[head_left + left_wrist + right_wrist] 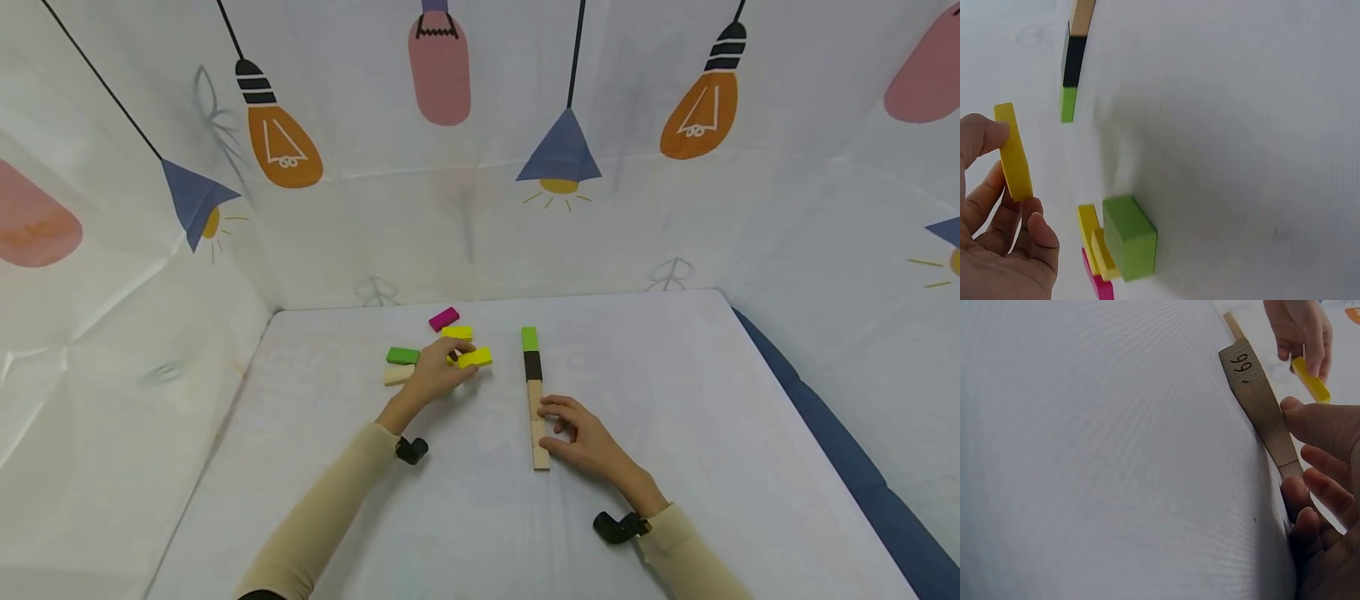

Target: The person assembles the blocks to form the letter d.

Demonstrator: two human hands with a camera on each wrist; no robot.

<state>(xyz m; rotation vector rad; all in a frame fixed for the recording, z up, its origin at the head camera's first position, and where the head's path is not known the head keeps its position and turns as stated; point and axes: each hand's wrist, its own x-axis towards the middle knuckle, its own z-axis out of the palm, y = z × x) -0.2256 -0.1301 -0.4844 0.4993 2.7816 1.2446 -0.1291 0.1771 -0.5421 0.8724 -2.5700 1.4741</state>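
My left hand (433,372) pinches a yellow block (476,357) between thumb and fingers; the left wrist view shows this yellow block (1014,153) raised off the table. To its right lies a straight row: a light green block (529,338) at the far end, then a black block (532,367), then plain wooden blocks (540,454) nearer me. My right hand (588,442) rests along the row's right side, fingers loosely bent, its fingertips at the wooden blocks. In the right wrist view, handwritten digits mark the near end of a wooden block (1257,400).
Around the left hand lie a magenta block (444,318), a yellow block (457,332), a green block (402,356) and a plain wooden block (398,375). Another yellow block (1105,255) shows beside the green one in the left wrist view. A lamp-printed curtain (487,233) borders the white table (660,350).
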